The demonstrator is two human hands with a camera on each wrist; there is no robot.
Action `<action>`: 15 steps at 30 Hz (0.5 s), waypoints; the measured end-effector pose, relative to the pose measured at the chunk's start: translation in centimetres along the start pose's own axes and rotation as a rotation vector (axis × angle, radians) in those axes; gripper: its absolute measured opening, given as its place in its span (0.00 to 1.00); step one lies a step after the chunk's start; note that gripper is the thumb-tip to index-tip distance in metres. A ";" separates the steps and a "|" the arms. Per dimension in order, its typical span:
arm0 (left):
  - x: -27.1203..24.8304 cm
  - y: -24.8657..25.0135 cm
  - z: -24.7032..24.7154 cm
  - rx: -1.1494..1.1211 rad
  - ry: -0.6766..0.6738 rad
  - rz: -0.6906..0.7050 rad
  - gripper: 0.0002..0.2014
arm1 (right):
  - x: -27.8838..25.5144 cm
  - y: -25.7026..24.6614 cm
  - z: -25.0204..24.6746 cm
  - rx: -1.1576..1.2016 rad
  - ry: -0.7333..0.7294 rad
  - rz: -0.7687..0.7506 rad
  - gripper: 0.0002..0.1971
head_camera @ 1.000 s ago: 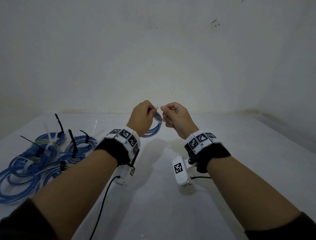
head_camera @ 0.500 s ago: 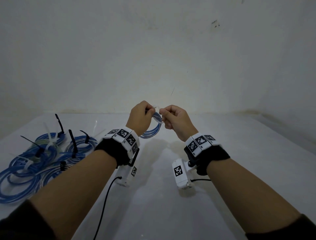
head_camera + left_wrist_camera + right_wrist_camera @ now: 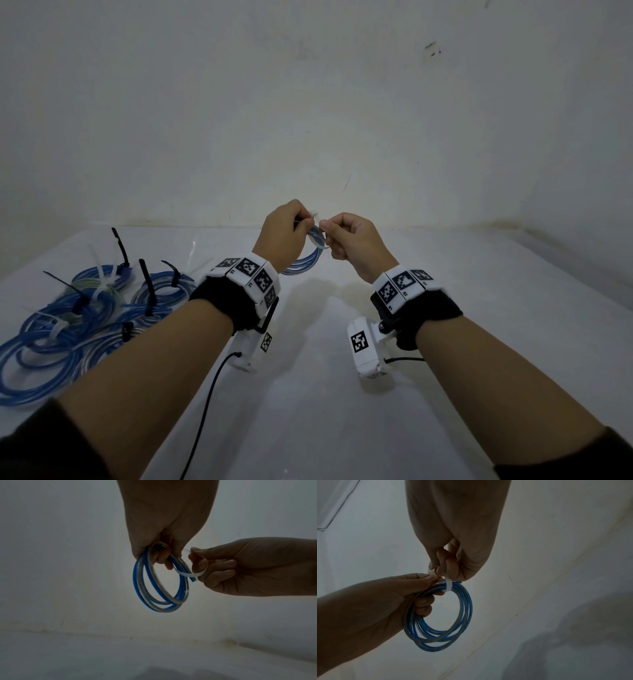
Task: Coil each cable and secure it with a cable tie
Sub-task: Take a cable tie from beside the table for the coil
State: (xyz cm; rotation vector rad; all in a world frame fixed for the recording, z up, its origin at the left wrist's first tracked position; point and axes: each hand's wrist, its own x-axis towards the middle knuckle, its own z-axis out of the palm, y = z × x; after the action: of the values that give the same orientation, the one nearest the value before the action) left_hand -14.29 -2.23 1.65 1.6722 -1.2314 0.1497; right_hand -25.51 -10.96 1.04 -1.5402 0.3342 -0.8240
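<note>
A small coil of blue and clear cable [image 3: 305, 262] [image 3: 161, 582] [image 3: 440, 616] hangs in the air above the table. My left hand [image 3: 286, 228] [image 3: 163, 550] [image 3: 412, 592] grips the top of the coil, fingers curled through its loops. A white cable tie [image 3: 187, 574] [image 3: 448, 585] wraps around the coil's strands at the top. My right hand [image 3: 346, 236] [image 3: 211, 566] [image 3: 447, 563] pinches the tie right beside the left hand's fingers. The tie's head is hidden between the two hands.
Several coiled blue cables [image 3: 75, 318], bound with black and white ties that stick up, lie in a pile at the table's [image 3: 479, 342] left. A pale wall [image 3: 308, 120] stands close behind the hands.
Both hands stayed together at the top of the coil with small shifts; the right hand edged slightly lower and its fingers reworked the tie. The coil still hangs from the left hand.
</note>
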 end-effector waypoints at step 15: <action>0.0 -0.1 -0.1 0.212 -0.098 0.219 0.05 | -0.2 -0.2 -0.3 0.066 0.023 -0.011 0.15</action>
State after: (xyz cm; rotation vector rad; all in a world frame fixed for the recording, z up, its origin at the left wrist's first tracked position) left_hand -14.16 -2.12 1.60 1.7378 -1.5161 0.3461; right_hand -25.83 -11.02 1.14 -1.4728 0.3126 -0.8541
